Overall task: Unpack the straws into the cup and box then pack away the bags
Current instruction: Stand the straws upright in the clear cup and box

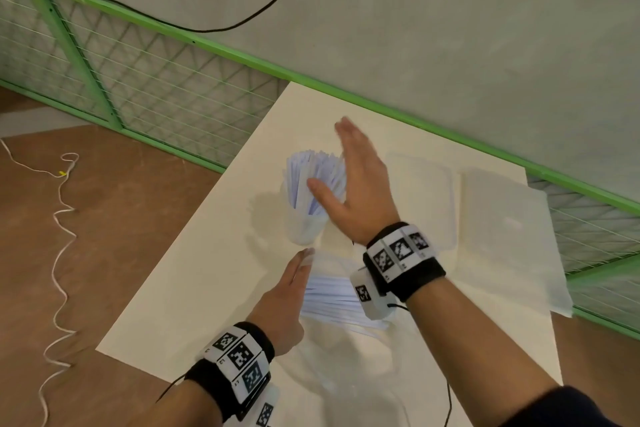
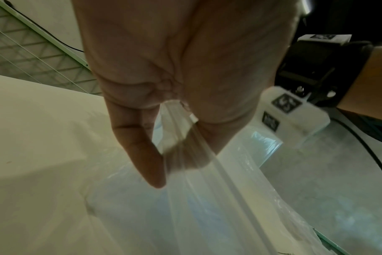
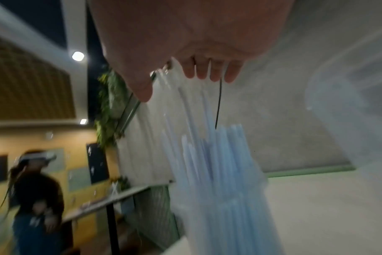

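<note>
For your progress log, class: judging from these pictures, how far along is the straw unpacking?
Done: a bundle of straws stands in the cup. In hand: the right hand is open beside that bundle, and the left hand pinches the bag, which lies on the table with straws inside. Left: the clear box looks empty, and no bag is packed away.

Pale blue straws (image 1: 317, 180), cream table (image 1: 207, 288), green railing (image 1: 242, 52)
</note>
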The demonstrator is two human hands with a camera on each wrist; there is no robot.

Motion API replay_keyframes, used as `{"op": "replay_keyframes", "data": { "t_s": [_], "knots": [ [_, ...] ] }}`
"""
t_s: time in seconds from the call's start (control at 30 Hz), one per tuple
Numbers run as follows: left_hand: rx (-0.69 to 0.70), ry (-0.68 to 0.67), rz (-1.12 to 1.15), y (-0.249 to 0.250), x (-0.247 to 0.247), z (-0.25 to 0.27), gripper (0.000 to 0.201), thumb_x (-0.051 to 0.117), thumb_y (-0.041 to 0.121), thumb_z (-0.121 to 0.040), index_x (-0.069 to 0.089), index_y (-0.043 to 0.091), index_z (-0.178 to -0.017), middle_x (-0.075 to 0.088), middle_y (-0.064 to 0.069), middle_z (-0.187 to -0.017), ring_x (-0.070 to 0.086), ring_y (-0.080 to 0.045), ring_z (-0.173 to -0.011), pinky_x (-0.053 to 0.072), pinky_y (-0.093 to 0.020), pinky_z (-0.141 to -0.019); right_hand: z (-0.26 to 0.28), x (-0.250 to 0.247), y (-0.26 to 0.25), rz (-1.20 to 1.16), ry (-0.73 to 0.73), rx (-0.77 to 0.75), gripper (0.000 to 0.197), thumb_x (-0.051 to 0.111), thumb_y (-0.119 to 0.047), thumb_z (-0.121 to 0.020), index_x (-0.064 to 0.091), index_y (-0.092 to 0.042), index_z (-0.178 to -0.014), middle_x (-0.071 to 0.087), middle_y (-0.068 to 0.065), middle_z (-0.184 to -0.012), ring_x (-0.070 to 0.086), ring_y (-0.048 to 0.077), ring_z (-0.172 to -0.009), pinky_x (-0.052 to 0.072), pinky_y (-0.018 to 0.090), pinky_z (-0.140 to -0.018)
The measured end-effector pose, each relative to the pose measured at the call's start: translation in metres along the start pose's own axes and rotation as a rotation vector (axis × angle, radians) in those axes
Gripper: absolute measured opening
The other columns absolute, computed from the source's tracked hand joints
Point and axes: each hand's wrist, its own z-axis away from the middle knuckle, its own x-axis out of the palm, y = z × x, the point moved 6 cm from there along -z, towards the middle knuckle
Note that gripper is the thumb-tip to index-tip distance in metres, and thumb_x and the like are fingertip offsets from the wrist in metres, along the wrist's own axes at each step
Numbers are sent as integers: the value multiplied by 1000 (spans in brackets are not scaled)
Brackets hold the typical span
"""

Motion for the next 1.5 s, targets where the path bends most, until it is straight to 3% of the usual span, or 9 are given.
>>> {"op": "replay_keyframes", "data": {
  "t_s": [0.13, 0.37, 0.57, 0.73, 0.9, 1.07, 1.23, 1.4, 1.5],
  "knots": [
    [-7, -21, -3, -1, 2, -1, 110, 45, -12, -72, -14, 35, -152, -24, 33, -148, 47, -25, -133, 48, -35, -100, 20, 45, 9, 336, -292, -51, 67, 36, -46, -102, 16, -11, -155, 11, 3, -164, 4, 18, -152, 16, 43, -120],
    [-26, -23, -14, -4, 3, -2, 111, 44, -13, -71, -14, 36, -153, -23, 35, -148, 52, -30, -126, 51, -38, -97, 13, 41, -1, 252, -35, -71, 73, 43, -43, -97, 13, -10, -156, 8, 4, -165, 13, 19, -151, 17, 37, -117],
    [-25, -9, -12, -5, 3, -3, 110, 45, -13, -71, -11, 33, -154, -21, 26, -157, 50, -28, -129, 50, -37, -98, 5, 71, 6, 531, -147, -78, 56, 46, -36, -100, 34, -14, -150, 33, 2, -158, 29, 23, -145, 20, 40, -112],
    [-16, -6, -4, -5, 2, -3, 111, 44, -12, -71, -13, 35, -154, -22, 26, -157, 48, -26, -131, 50, -36, -97, -5, 64, 0, 399, -79, -68, 70, 49, -42, -95, 20, -18, -155, 12, 4, -163, 21, 23, -148, 21, 40, -113],
    [-24, 3, 2, -4, 1, -3, 111, 45, -13, -72, -13, 36, -154, -21, 26, -157, 48, -26, -132, 50, -35, -98, -8, 73, 7, 483, -189, -25, 64, 36, -45, -99, 25, -12, -153, 30, 5, -159, 23, 24, -147, 20, 43, -115],
    [-28, -4, -2, -4, 1, -2, 112, 46, -12, -73, -14, 37, -153, -23, 26, -156, 53, -26, -126, 54, -34, -90, -10, 71, 0, 472, -112, -79, 63, 34, -44, -101, 6, -32, -156, 7, -8, -164, 28, 29, -145, 26, 48, -111],
    [-44, -1, -9, -3, 0, -2, 110, 47, -11, -75, -17, 37, -152, -24, 25, -156, 55, -20, -123, 54, -28, -87, -14, 80, 3, 583, -232, -80, 49, 23, -40, -102, 37, -30, -148, 40, -9, -153, 36, 32, -140, 30, 53, -106],
    [-63, 11, -26, -4, -2, -1, 109, 49, -11, -75, -12, 32, -154, -21, 24, -158, 60, -21, -112, 51, -23, -74, -8, 73, 3, 528, -353, -101, 61, 19, -57, -101, 15, -31, -156, 13, -13, -163, 7, 24, -151, 12, 51, -117],
    [-79, -1, -25, -6, -1, 0, 111, 50, -10, -74, -14, 34, -153, -20, 25, -157, 61, -23, -110, 55, -27, -78, -4, 47, -16, 438, -249, -120, 62, 21, -55, -100, 18, -30, -156, 12, -12, -163, 3, 21, -152, 8, 50, -115]
  ]
}}
